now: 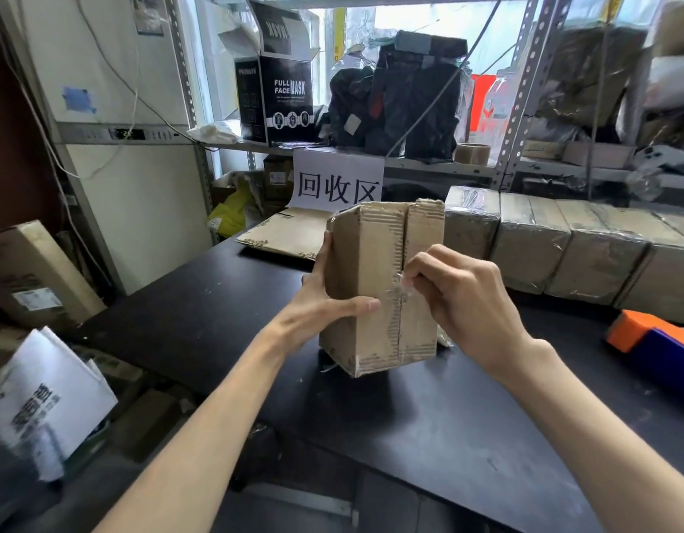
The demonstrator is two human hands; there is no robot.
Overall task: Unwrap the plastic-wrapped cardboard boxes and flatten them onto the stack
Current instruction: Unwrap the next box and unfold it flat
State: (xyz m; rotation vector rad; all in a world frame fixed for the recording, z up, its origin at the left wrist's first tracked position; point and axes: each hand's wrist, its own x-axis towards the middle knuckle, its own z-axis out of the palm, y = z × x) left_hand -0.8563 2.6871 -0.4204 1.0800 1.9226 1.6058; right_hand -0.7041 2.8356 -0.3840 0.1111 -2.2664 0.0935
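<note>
holds a cardboard box [367,271] upright and slightly tilted over the middle of the dark worktop [217,321]; cannot tell whether its lowest corner touches the surface. wraps the left grip [325,302] round the box's left edge, with the thumb laid flat across the near face and the fingers mostly hidden behind. pinches with the right grip [459,294], fingers curled tight, a crumpled strip of clear plastic [403,288] right at the seam running down the near face. shows torn, ragged corrugation along that seam and along the top edge, with shiny film clinging to the lower part of the face.

behind the box and to its left, has flattened cardboard [286,234] lying on the worktop, just below a white paper sign [338,182] with three large characters. to the right, has a row of plastic-wrapped boxes [563,244] along the back of the worktop, packed side by side and touching, apart from both grips. at the far right edge, carries an orange and blue block [655,340]. on the shelf above, keeps a black mask box [282,98], black bags [409,98] and a roll of brown tape [473,152].
</note>
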